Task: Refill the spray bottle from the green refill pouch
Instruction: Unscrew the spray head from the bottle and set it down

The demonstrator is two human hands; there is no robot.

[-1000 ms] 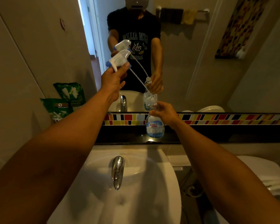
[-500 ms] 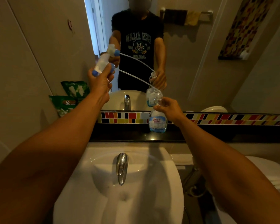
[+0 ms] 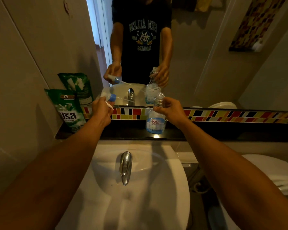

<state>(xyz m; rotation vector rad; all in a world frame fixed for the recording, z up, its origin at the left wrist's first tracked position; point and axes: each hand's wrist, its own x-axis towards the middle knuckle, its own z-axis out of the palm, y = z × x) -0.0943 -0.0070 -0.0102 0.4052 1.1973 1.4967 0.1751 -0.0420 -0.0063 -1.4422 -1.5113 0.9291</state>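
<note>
A clear spray bottle [image 3: 155, 122] with a blue-and-white label stands on the dark ledge [image 3: 223, 131] behind the sink, its neck uncapped. My right hand [image 3: 170, 109] grips it at the shoulder just below the neck. My left hand [image 3: 101, 111] holds the removed white trigger head with its blue collar [image 3: 109, 97] low over the ledge, its thin dip tube trailing right, clear of the bottle. The green refill pouch [image 3: 68, 110] leans upright against the left wall at the ledge's end, a hand's width left of my left hand. The mirror repeats all of this.
A white basin [image 3: 165, 188] with a chrome tap [image 3: 125, 166] lies below my arms. A strip of coloured tiles [image 3: 231, 117] runs along the mirror's foot. A white toilet [image 3: 269, 170] stands at the right. The left wall is close to my left arm.
My left hand has carried the trigger head down and left, from head height to just above the ledge; the dip tube has come fully out of the bottle. The right hand stays on the bottle.
</note>
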